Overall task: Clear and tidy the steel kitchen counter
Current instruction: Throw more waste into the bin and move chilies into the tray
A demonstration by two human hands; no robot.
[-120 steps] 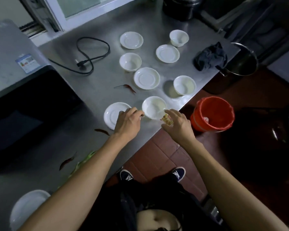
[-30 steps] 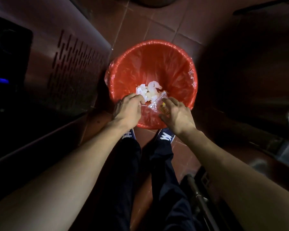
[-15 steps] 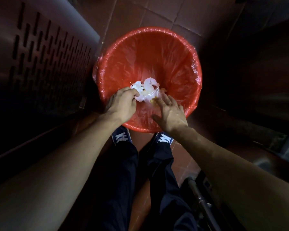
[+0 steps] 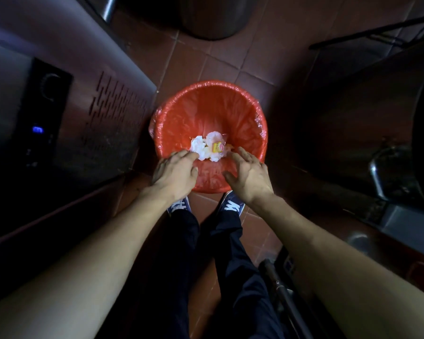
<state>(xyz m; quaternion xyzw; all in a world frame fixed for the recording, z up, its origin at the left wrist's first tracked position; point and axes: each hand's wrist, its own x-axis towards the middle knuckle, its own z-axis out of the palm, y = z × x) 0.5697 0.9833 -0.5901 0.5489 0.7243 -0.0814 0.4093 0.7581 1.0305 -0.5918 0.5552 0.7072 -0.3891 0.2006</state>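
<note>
Plainly, the chief risk lay at the near rim of the red bin [image 4: 207, 94], where both hands hung low. The thin liner bag [image 4: 261, 129] was stretched over that rim, and a finger catching it as a hand rose could have dragged it loose or tipped the light bin on the tiled floor [image 4: 220, 62]. A second risk was that a scrap had clung to a finger and would fall outside the bin when the hands lifted.

The left hand [image 4: 175, 176] hovered over the near edge with its fingers loosely spread and curved downward, holding nothing that could be seen. Its fingertips lay just beside the white crumpled scraps [image 4: 201, 148], though touch could not be confirmed. The right hand [image 4: 251, 176] was spread wide and flat, palm down, empty.

The rubbish rested at the bottom of the bin: the pale scraps in a heap, and the small yellow wrapper [image 4: 217, 147] on top of them, between the two sets of fingertips and slightly beyond them. It lay free of either hand. The counter itself was out of view.
</note>
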